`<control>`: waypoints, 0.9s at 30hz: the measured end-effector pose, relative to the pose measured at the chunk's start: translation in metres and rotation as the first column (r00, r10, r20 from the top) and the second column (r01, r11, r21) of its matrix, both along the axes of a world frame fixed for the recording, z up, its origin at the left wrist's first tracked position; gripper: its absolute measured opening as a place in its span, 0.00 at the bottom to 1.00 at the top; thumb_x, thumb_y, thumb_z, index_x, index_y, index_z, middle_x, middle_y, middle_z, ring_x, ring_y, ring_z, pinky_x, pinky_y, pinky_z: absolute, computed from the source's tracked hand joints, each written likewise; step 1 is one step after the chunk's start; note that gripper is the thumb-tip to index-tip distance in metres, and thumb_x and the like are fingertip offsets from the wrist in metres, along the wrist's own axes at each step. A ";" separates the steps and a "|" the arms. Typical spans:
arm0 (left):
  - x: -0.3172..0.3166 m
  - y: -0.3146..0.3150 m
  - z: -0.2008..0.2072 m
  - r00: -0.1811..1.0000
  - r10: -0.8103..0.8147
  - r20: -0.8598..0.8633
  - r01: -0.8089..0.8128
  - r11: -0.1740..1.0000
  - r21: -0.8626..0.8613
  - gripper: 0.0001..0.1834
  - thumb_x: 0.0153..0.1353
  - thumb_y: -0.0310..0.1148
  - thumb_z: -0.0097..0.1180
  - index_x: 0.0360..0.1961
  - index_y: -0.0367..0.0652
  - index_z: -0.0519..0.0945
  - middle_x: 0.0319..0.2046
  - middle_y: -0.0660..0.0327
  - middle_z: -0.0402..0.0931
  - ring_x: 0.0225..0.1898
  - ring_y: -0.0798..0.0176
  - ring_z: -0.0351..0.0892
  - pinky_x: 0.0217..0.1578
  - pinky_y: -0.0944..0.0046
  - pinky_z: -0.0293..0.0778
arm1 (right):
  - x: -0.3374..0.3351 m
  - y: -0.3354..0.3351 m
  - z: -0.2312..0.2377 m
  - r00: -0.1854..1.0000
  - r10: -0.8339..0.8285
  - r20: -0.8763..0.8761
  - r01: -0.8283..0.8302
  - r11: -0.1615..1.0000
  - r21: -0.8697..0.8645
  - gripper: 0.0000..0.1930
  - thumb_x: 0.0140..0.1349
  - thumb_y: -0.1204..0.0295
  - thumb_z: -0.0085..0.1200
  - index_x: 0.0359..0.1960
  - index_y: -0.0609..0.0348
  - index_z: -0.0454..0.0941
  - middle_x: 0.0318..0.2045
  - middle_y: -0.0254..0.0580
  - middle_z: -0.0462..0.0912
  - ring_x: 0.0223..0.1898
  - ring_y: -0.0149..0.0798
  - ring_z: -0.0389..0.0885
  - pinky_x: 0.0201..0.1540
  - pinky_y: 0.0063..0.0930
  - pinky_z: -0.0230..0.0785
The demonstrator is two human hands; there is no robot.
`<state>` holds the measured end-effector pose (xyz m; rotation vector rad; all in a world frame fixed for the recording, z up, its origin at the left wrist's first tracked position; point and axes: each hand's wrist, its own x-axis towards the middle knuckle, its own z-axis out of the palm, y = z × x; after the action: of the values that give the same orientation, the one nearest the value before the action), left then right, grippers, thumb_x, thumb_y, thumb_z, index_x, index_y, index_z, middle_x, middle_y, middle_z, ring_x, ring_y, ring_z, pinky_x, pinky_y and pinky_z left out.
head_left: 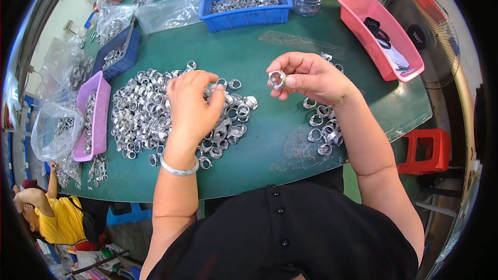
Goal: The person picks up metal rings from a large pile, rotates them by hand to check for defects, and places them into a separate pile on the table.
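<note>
My right hand (311, 80) is raised above the table, thumb and fingers pinching a silver-coloured metal ring (277, 79). At the right edge of a big heap of similar metal rings (140, 109) is my left hand (194, 101), its thumb and index fingertip closed on another ring (222, 82). The curled fingers partly cover the heap beneath. Under and beside my right forearm lies a smaller group of rings (324, 129), some hidden by the arm. All this is on a green tabletop (249, 161). A pale bangle (179, 169) circles my left wrist.
A blue bin (244, 21) of rings stands at the back, with a pink basket (371, 39) and a fan (420, 33) at right. A purple tray (83, 124) and bags of parts line the left. A red stool (428, 150) stands right; two people are at left.
</note>
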<state>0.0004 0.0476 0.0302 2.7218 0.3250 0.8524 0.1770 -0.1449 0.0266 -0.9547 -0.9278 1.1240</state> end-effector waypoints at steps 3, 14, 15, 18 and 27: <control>0.007 -0.019 0.002 0.971 -0.200 0.132 0.229 0.934 -0.274 0.08 0.49 0.29 0.59 0.32 0.40 0.79 0.31 0.57 0.78 0.36 0.52 0.75 0.41 0.57 0.66 | 0.000 0.000 0.000 1.000 0.018 -0.024 -0.017 0.999 0.037 0.13 0.61 0.76 0.51 0.48 0.64 0.73 0.38 0.37 0.79 0.39 0.33 0.79 0.42 0.26 0.73; 0.024 -0.051 0.007 0.941 -0.279 0.191 0.332 0.868 -0.368 0.13 0.49 0.26 0.64 0.36 0.36 0.77 0.31 0.59 0.77 0.34 0.66 0.76 0.38 0.67 0.71 | -0.008 -0.001 0.006 0.854 -0.193 0.483 0.115 0.976 0.186 0.14 0.60 0.82 0.48 0.48 0.65 0.73 0.40 0.37 0.75 0.41 0.29 0.74 0.45 0.23 0.68; 0.025 -0.051 0.006 0.941 -0.268 0.205 0.326 0.878 -0.350 0.13 0.49 0.26 0.64 0.36 0.36 0.77 0.30 0.60 0.77 0.33 0.66 0.76 0.36 0.67 0.72 | -0.008 -0.001 0.007 0.801 -0.209 0.561 0.109 0.972 0.206 0.15 0.59 0.84 0.47 0.49 0.65 0.73 0.40 0.37 0.74 0.42 0.29 0.73 0.45 0.24 0.68; 0.027 -0.052 -0.002 0.933 -0.252 0.256 0.326 0.893 -0.310 0.13 0.48 0.28 0.65 0.34 0.39 0.77 0.28 0.61 0.76 0.31 0.63 0.76 0.35 0.64 0.70 | -0.012 0.001 0.005 0.765 -0.259 0.590 0.137 0.960 0.243 0.16 0.58 0.84 0.48 0.49 0.64 0.72 0.38 0.37 0.74 0.40 0.30 0.73 0.44 0.24 0.68; 0.027 -0.050 -0.027 0.858 -0.217 0.465 0.478 0.669 -0.569 0.13 0.51 0.26 0.63 0.39 0.39 0.77 0.31 0.59 0.78 0.35 0.64 0.77 0.38 0.67 0.71 | -0.017 0.003 0.000 0.810 -0.281 0.515 0.206 0.958 0.199 0.15 0.56 0.81 0.54 0.46 0.64 0.73 0.35 0.37 0.78 0.37 0.29 0.76 0.41 0.23 0.71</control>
<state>0.0273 -0.0024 0.0034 1.8133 -0.0036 0.8780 0.1596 -0.1415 0.0270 -1.2706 -1.2726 0.5616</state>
